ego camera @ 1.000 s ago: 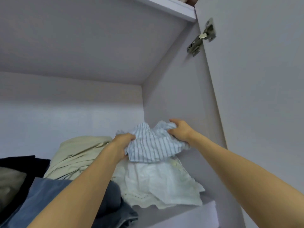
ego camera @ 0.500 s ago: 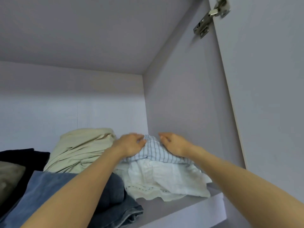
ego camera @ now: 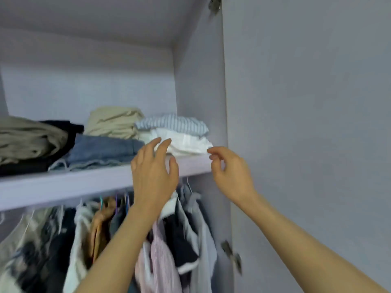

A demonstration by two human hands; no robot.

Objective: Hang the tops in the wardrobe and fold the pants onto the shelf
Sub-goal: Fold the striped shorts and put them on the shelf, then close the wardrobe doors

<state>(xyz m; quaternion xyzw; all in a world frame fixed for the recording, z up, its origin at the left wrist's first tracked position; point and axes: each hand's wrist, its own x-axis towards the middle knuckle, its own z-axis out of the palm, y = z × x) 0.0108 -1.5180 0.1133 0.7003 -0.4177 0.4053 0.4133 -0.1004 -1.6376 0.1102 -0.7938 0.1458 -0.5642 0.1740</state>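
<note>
left hand point(ego camera: 153, 176): hanging loose-fingered, gripping nothing
right hand point(ego camera: 230, 172): hanging relaxed, gripping nothing
striped pants point(ego camera: 172, 123): lying folded just beyond both hands

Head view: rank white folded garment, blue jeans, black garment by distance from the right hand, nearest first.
From the right hand:
1. White folded garment, just left of its fingertips, at the right end of the shelf.
2. Blue jeans, mid-shelf, beyond the left hand.
3. Black garment, farther left.
</note>
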